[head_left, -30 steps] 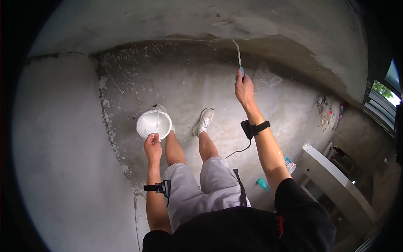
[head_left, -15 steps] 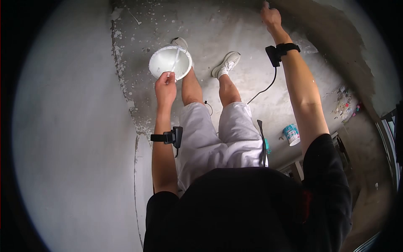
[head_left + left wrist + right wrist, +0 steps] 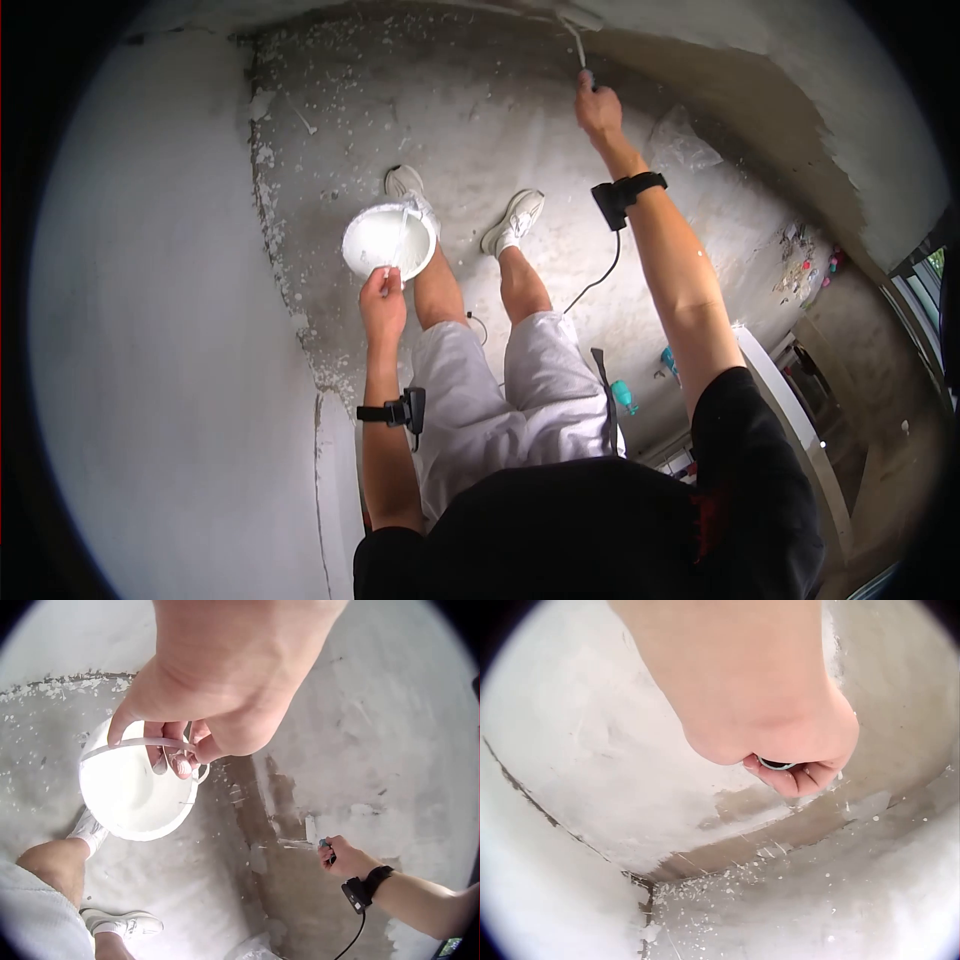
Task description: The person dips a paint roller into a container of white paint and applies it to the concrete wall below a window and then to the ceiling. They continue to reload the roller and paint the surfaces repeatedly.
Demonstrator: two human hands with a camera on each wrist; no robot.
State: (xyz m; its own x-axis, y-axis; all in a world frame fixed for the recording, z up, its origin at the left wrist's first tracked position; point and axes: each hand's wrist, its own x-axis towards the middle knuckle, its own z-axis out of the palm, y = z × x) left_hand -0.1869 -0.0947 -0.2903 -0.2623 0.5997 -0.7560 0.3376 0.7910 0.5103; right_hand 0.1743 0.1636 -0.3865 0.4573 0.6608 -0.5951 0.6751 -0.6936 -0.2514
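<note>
My left hand [image 3: 383,310] grips the thin strap handle [image 3: 139,742] of a white bucket [image 3: 421,247], its fingers curled round the strap. The bucket hangs tilted in front of my left shin, with its white inside showing. Out at arm's length, my right hand [image 3: 600,110] is wrapped round the blue handle [image 3: 778,764] of a small paint roller [image 3: 579,46]. Its thin, white-smeared wire reaches to the lower wall [image 3: 289,911], where the far end lies at a brownish, uncoated band. In the right wrist view the hand hides most of the tool.
White spatters speckle the floor [image 3: 330,130] along the left wall [image 3: 170,300]. A clear plastic sheet [image 3: 685,145] lies by the far wall. Behind the right arm are a teal bottle [image 3: 624,397], a pale beam [image 3: 790,390] and scattered debris [image 3: 800,265].
The head view tipped toward my body, losing the roller at the top edge, then swung partly back. My right arm now reaches slightly farther out. The left hand keeps holding the bucket.
</note>
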